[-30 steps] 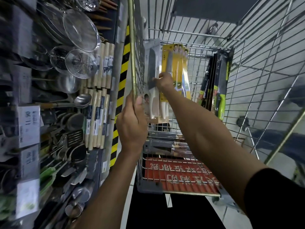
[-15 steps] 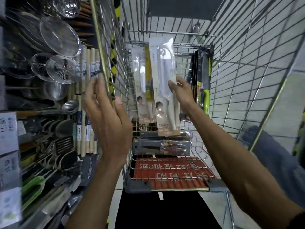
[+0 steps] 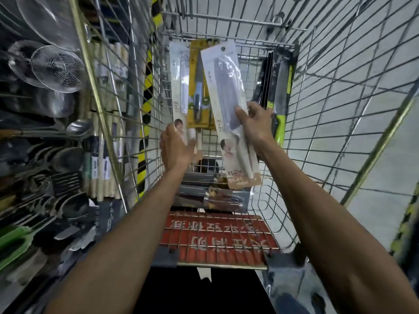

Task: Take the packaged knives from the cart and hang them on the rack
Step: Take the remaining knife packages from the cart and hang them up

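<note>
My right hand [image 3: 255, 123] grips a white packaged cleaver [image 3: 226, 98] by its right edge and holds it tilted above the wire cart [image 3: 317, 123]. My left hand [image 3: 176, 146] takes hold of the lower end of a second white packaged knife [image 3: 180, 87] that stands against the cart's far wall. Behind that one leans a yellow packaged knife [image 3: 198, 87]. Black and green packaged knives [image 3: 280, 87] stand at the cart's right side. Another knife pack [image 3: 213, 196] lies flat on the cart floor.
The rack [image 3: 45, 137] on the left is crowded with wire skimmers [image 3: 56, 69], ladles, spatulas and wooden-handled tools. A red sign panel [image 3: 217, 241] covers the cart's near end. A yellow-black striped post [image 3: 145, 105] stands between rack and cart.
My left hand left the cart's side rail and reached into the cart to the second white pack. My right hand lifted the cleaver pack clear and tilted it rightward.
</note>
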